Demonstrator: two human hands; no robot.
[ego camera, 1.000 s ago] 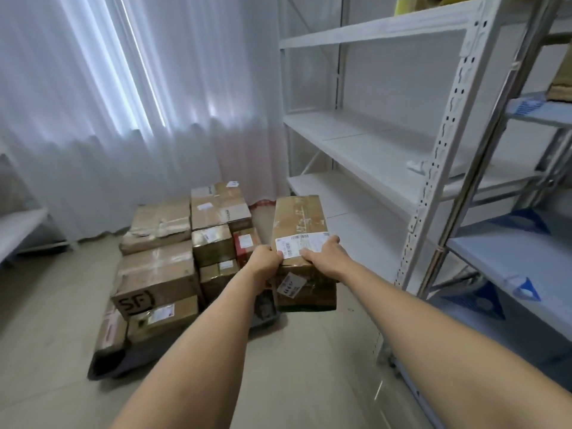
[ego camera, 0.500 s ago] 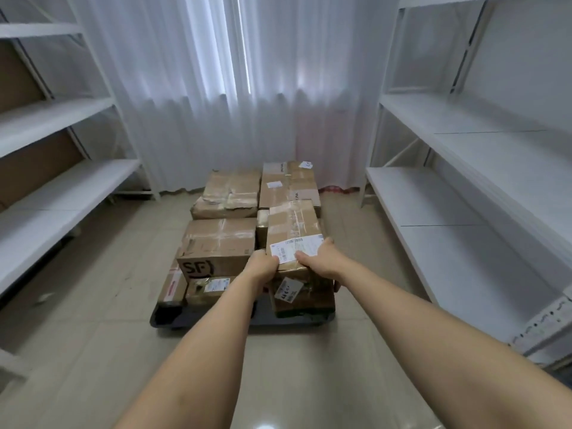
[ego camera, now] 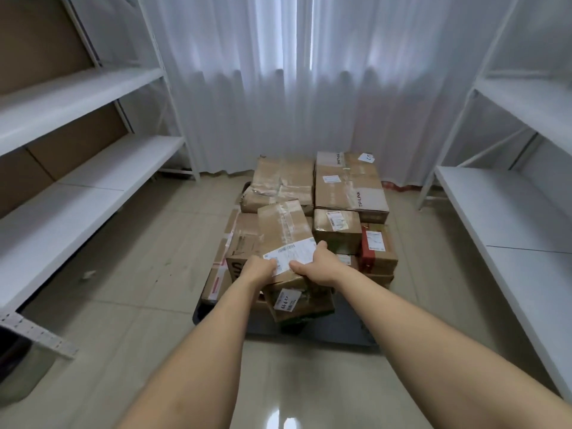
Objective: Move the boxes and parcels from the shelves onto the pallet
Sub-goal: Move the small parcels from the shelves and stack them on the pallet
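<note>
Both arms extended forward. Left hand (ego camera: 259,269) and right hand (ego camera: 322,265) grip near end of taped box (ego camera: 283,230), held above boxes on pallet (ego camera: 340,328).

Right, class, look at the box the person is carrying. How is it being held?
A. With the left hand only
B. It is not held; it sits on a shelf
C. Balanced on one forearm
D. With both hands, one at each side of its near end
D: the left hand and the right hand both grip the near end of the box, held above the pallet.
</note>
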